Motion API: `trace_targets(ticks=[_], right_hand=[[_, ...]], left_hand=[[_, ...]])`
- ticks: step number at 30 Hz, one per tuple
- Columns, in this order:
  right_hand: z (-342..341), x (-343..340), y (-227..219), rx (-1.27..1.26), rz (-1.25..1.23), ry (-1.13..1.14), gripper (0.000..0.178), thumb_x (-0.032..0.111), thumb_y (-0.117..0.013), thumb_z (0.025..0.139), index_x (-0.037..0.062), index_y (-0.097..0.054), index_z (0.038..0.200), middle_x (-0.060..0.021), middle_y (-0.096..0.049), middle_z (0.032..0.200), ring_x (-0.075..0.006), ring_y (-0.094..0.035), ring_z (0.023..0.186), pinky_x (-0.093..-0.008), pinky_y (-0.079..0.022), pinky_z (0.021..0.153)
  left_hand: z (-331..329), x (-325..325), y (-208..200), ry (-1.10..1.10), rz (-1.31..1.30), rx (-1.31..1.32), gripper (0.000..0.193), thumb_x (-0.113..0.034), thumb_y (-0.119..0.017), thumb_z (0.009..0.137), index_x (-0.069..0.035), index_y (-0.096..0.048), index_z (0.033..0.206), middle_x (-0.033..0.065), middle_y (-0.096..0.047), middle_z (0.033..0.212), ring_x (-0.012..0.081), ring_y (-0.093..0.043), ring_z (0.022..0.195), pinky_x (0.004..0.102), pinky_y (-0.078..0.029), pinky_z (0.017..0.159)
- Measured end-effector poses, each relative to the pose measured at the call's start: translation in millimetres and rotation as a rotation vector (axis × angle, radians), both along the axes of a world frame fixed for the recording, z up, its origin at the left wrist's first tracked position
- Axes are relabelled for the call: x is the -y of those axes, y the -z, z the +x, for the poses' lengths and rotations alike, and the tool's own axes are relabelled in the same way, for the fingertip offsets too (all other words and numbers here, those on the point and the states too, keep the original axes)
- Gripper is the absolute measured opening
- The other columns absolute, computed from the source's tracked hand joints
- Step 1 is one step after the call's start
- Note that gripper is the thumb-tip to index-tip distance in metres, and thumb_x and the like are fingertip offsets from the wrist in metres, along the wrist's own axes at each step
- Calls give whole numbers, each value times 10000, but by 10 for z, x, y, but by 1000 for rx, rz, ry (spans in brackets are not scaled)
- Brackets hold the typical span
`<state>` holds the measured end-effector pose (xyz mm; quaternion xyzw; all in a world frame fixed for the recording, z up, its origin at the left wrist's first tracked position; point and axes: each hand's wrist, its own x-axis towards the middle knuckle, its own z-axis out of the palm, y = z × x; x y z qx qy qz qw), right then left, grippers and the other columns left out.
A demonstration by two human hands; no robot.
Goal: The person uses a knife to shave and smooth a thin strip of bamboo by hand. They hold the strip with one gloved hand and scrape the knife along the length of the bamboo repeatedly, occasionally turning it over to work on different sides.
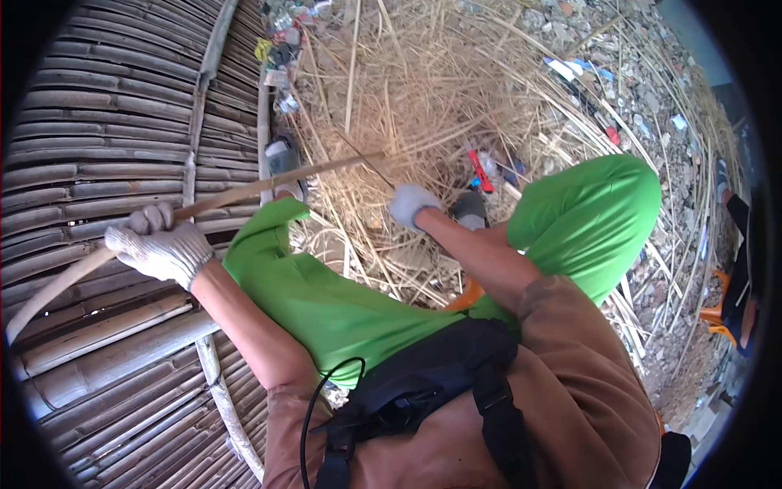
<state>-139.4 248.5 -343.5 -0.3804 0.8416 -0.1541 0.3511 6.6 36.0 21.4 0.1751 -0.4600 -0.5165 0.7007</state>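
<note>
My left hand (151, 240), in a white knitted glove, is closed around a long, flat bamboo strip (269, 181). One end of the strip reaches past the hand to the far left; the other points toward the middle, over the shavings. My right hand (411, 205), gloved as well, is closed on a thin, dark knife (371, 165), its handle hidden in the fist. The narrow blade slants up and left from that fist and crosses the strip near its right end. Whether the two touch I cannot tell.
A slatted bamboo panel (114, 171) fills the left side. Pale bamboo shavings (423, 90) cover the ground ahead, with a slim red object (481, 171) near my right foot. Rubble and litter (652, 106) lie at the right. Another person (737, 269) is by an orange seat (717, 314).
</note>
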Motion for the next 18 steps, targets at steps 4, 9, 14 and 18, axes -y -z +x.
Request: trace_targets(ticks=[4,9,14,18], right_hand=[[569,455,-1401,126,-305,49,396,322,-585,941,26,-775,1125,-231,-779,1069,-406,-767,979,-517,-610,884],[692,369,-796,-14,-302,-80,353,278,-553,972,74,-735,1196,-233,-754,1084,-376,-756,983,-503,-600,866],[-79,-398,609,-11,12,-26,439,270,-588,942,86,-735,1313,-223,-748,1246,-360,-758,1091,-471,-597,935],[374,267,-775,122,-199,90,415,297,-571,946,52,-744,1232,-266,-764,1094,-406,-764,982,-505,-600,892]], left_hand=[[286,102,-12,-17,-33,21,505,-346,-719,1000,-178,-309,758,-55,-269,628,99,-225,534,301,-184,499],[353,8,-136,-32,-22,47,480,-298,-695,998,-178,-307,741,-43,-292,621,107,-226,529,313,-184,503],[24,-43,7,-4,-13,-3,524,-342,-687,1010,-182,-283,717,-40,-264,613,101,-219,524,309,-174,489],[252,48,-41,6,-46,54,535,-349,-684,1000,-193,-258,717,-48,-255,616,98,-199,534,313,-169,498]])
